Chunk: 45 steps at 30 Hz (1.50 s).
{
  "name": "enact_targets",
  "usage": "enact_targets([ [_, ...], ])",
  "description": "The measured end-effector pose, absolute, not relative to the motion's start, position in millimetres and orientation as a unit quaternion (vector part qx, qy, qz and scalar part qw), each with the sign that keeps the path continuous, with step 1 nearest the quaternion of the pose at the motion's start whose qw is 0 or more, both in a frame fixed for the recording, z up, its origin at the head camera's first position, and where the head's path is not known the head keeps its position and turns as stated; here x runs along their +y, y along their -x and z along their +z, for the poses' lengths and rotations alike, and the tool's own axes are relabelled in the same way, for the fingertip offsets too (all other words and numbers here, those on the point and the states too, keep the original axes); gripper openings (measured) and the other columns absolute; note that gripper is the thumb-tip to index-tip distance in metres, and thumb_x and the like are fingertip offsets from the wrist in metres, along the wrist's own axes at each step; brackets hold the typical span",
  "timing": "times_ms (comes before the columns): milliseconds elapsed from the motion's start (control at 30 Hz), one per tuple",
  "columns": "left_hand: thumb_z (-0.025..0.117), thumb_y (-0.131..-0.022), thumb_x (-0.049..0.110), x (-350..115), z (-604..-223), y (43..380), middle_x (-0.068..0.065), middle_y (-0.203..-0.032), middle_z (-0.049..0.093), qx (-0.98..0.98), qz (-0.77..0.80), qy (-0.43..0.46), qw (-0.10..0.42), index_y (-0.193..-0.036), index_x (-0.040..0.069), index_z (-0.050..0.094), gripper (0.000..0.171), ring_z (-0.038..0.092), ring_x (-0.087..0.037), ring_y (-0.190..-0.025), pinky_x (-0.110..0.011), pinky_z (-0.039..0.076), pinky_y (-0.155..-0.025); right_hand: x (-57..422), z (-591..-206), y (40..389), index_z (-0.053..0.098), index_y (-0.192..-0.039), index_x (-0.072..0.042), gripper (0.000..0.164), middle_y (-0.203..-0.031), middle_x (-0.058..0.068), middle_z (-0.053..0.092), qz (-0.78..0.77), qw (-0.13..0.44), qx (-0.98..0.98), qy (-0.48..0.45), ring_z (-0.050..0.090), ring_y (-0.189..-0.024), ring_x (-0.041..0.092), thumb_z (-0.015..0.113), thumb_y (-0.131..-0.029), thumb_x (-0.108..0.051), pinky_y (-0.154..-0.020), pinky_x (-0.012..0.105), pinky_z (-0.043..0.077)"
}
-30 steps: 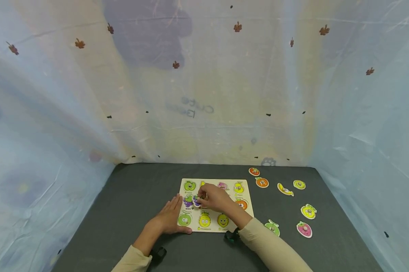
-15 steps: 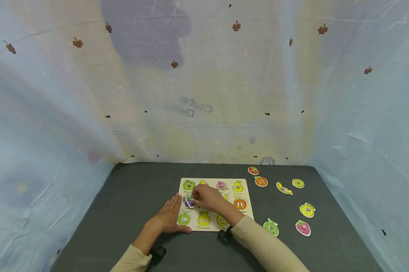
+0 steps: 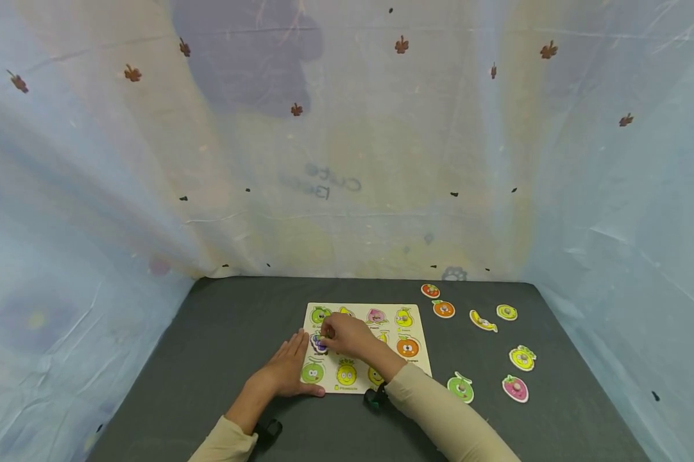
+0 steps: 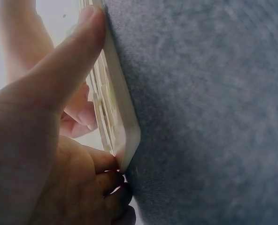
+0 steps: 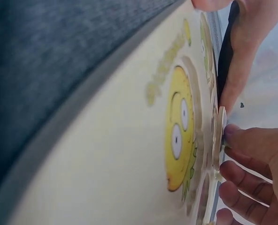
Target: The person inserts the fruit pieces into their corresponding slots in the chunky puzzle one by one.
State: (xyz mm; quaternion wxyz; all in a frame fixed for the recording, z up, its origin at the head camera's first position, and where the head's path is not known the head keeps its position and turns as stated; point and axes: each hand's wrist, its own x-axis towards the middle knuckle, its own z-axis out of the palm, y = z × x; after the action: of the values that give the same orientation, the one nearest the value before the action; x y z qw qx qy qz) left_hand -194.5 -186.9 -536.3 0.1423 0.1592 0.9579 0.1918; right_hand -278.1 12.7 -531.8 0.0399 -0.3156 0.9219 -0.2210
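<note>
A cream wooden fruit puzzle board (image 3: 328,381) lies on the dark table. My right hand (image 3: 349,337) pinches a purple grape puzzle piece (image 3: 317,345) over the grape picture at the board's left, middle row. From the right wrist view, the piece (image 5: 221,133) stands edge-on at the thumb and fingers; whether it sits fully in its recess I cannot tell. My left hand (image 3: 288,371) rests along the board's left edge with fingers extended, its thumb at the near corner. In the left wrist view that thumb (image 4: 78,47) touches the board's edge.
Loose fruit pieces lie right of the board: a tomato-like red one (image 3: 430,290), an orange (image 3: 443,309), a banana (image 3: 483,321), a round yellow-green one (image 3: 507,312), a yellow one with leaves (image 3: 523,359), a pink one (image 3: 515,389) and a green one (image 3: 460,387). A patterned curtain (image 3: 347,160) hangs behind.
My right hand has moved left across the board with the grape piece, which now lies over the grape picture instead of to its right. The left hand has stayed in place.
</note>
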Motion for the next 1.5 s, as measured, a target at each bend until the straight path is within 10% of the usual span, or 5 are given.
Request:
enact_targets([
  [1500, 0.087, -0.078, 0.07, -190, -554, 202, -0.028, -0.177, 0.009, 0.958, 0.199, -0.151, 0.144, -0.168, -0.009, 0.016, 0.139, 0.013, -0.045, -0.164, -0.059, 0.015, -0.132, 15, -531, 275, 0.073, -0.097, -0.018, 0.013, -0.08, -0.01, 0.056, -0.228, 0.043, 0.925, 0.302, 0.049, -0.066, 0.004, 0.082, -0.098, -0.027, -0.058, 0.022, 0.042],
])
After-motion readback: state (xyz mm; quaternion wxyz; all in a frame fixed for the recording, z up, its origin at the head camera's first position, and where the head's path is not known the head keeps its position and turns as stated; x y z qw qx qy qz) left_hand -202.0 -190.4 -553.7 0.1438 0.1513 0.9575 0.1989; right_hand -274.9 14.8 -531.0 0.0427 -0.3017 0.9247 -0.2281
